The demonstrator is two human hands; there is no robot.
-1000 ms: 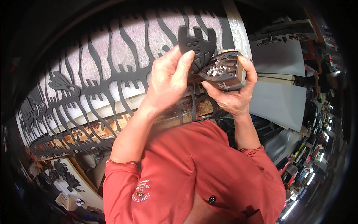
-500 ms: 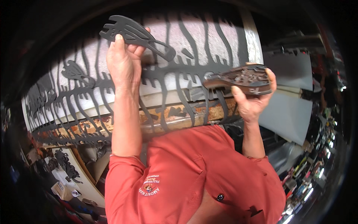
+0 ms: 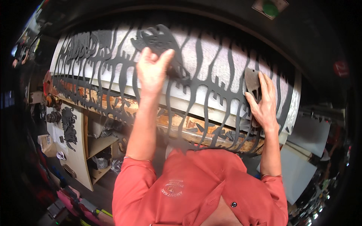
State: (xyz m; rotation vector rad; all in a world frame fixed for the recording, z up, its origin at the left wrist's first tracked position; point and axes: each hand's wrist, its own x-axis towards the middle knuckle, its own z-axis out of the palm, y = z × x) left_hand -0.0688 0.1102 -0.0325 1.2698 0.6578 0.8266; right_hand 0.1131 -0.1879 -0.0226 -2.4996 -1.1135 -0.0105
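My left hand [image 3: 151, 71] is at the black cut-out sole-shaped pieces [image 3: 160, 39] on the pale board, its thumb and fingers apart. The pieces are partly blurred and overlap. My right hand [image 3: 266, 103] grips a cutting die [image 3: 252, 80] with a grey, rounded end, set down over the black sheet. Its fingers lie along the right side of the die and its thumb is at the near left; the hand hides part of the die. Beneath both hands spreads a black sheet [image 3: 211, 88] with rows of sole-shaped openings, leaving thin wavy strips.
More black cut-outs [image 3: 85, 43] lie heaped at the board's left end. Black scraps [image 3: 226, 132] rest on the worn ledge along the near side. A wooden shelf unit [image 3: 88, 158] stands at lower left, grey panels [image 3: 301, 177] at right. A green button [image 3: 270, 8] sits at top right.
My left hand has brought its black piece down to the board and let go. My right hand has turned the die and lowered it onto the sheet. The view has swung to the right.
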